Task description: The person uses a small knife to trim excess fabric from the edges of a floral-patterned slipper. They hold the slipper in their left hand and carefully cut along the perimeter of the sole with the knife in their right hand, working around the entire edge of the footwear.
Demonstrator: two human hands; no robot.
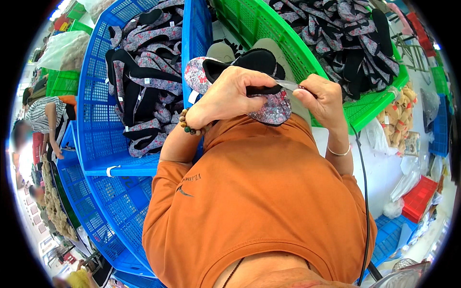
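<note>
A floral slipper (269, 108) is clamped in the left hand (230, 93) above the lap, steadied for trimming. Small scissors (290, 85) are pinched shut-fisted in the right hand (324, 98) at its black edge, between the blue crate (96, 120) and green crate (365, 110).

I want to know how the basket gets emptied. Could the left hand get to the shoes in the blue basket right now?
Probably not right away: the left hand is busy gripping a flowery shoe. The blue basket itself sits open close beside it.

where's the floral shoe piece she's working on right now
In the head view, the floral shoe piece sits centre, gripped by the left hand, with the right hand at its right edge, between the blue crate and green crate.
</note>
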